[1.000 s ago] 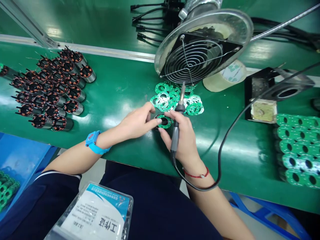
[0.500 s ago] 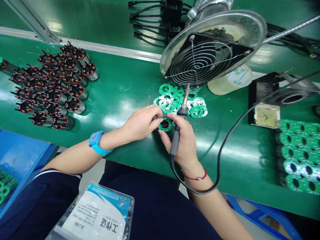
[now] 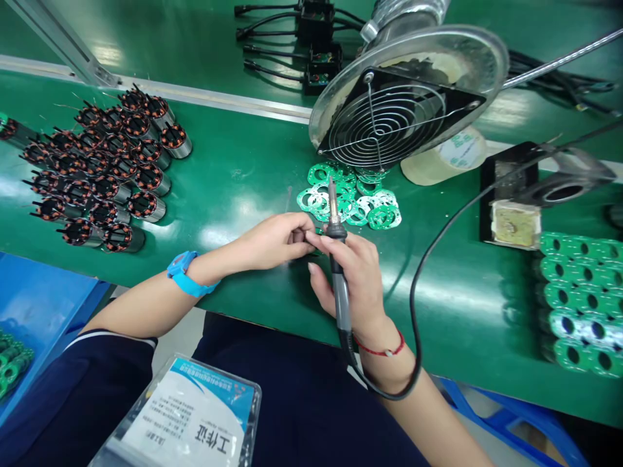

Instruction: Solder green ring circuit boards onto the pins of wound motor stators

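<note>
My right hand [image 3: 357, 279] holds a soldering iron [image 3: 341, 285], its metal tip pointing up and away from me. The fingertips of my left hand [image 3: 277, 241] are pinched together and meet those of the right; whatever small part lies between them is mostly hidden. Just beyond my hands, green ring-shaped circuit boards [image 3: 384, 217] lie in a loose pile on the green table [image 3: 233, 162]. A round fume extractor [image 3: 389, 123] with a wire grille hangs over the back of the pile.
Many copper-wound motor stators [image 3: 114, 188] stand at the left. A tape roll [image 3: 445, 159], an iron stand with a yellowish sponge [image 3: 514, 224] and stacked green boards [image 3: 584, 298] are at the right. The iron's black cable [image 3: 421, 272] loops over my right forearm.
The soldering iron has tilted, its tip moving left. My fingertips have closed in together, and the green ring board seen between my hands is now mostly hidden. The view has shifted slightly.
</note>
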{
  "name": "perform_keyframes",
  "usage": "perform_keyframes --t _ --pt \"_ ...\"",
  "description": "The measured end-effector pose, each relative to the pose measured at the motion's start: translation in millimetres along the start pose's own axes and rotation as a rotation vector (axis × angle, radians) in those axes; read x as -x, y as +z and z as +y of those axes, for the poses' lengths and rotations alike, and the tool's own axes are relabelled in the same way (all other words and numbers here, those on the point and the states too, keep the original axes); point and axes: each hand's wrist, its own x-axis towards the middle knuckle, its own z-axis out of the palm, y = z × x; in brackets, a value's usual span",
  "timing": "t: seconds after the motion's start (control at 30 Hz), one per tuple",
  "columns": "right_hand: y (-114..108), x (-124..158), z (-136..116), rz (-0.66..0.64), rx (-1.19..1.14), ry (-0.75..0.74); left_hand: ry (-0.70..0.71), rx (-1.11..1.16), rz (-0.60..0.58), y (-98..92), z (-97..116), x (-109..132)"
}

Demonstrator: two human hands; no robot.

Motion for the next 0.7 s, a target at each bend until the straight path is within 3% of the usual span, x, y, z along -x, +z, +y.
perform_keyframes --t 0.2,0.5,0.7 --pt "-3 3 0 0.014 0.015 0.064 -0.081 0.055 0.001 -3.1 0 0" --pt "-1 7 -4 0.047 -0.136 0.208 -0.056 -0.040 0.210 2.3 -2 1" --pt "-1 18 2 0.208 -0.205 0.312 -0.046 -0.065 0.203 1.8 1 1"
